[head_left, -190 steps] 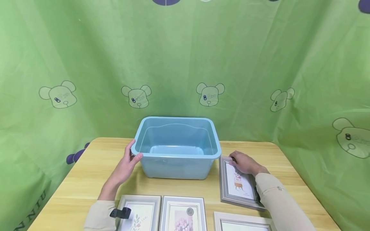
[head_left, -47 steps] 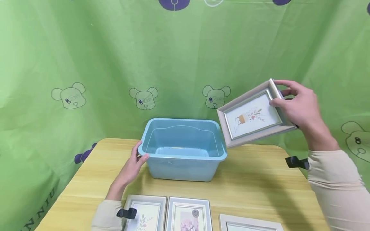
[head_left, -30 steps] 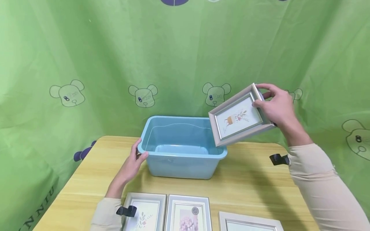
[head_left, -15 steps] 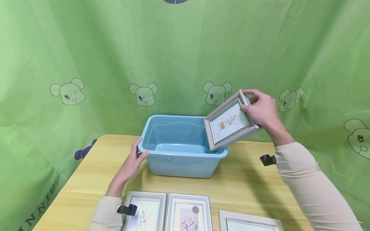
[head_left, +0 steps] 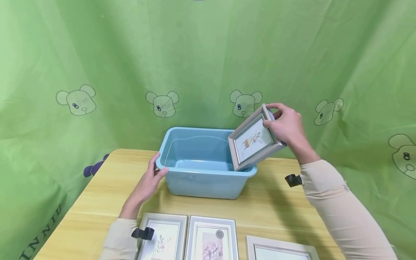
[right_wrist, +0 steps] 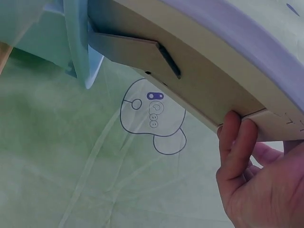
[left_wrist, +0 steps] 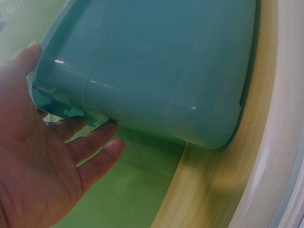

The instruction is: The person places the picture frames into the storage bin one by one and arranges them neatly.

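Observation:
In the head view a light blue plastic tub (head_left: 204, 184) stands on the wooden table. My left hand (head_left: 145, 186) holds its near left corner, thumb on the front rim and fingers along the left side. In the left wrist view those fingers (left_wrist: 97, 142) lie under the rim against the tub's wall. My right hand (head_left: 286, 124) grips a silver-beige picture frame (head_left: 256, 157) by its upper right end, thumb in front and fingers behind. The frame tilts, its lower left end inside the tub's right side. In the right wrist view the brown backing (right_wrist: 190, 71) shows a stand flap (right_wrist: 133, 50).
Two more picture frames, one with a plant print (head_left: 162, 234) and one with pink flowers (head_left: 211, 238), lie side by side at the table's front. Another frame (head_left: 281, 249) lies to their right, cut off below. A green curtain (head_left: 195, 65) hangs behind the table (head_left: 97, 202).
Earlier my right hand took the picture frame from the table right of the tub and raised it. Since then it has moved left and down into the tub's opening. My left hand keeps its hold.

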